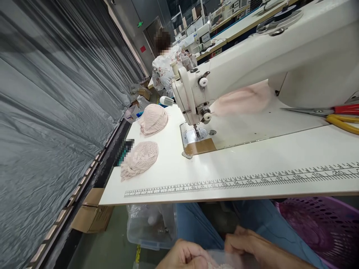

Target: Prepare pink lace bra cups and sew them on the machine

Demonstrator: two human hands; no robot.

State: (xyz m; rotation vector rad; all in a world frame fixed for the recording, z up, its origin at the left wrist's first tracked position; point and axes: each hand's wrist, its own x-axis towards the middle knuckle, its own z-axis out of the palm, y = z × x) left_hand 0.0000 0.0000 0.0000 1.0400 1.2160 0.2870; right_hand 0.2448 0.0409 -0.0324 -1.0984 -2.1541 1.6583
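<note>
Both hands — left (186,256), right (246,243) — grip pinching pale translucent fabric (221,261), below sewing table (252,164)

Both the left hand (183,256) and the right hand (249,244) are being cropped by the bottom edge; the pale piece (224,261) being pinched there is barely being shown.

Pale pink knitted caps (140,158) on a white table (252,160), white sewing machine (252,63), purple perforated basket (322,228).
</note>
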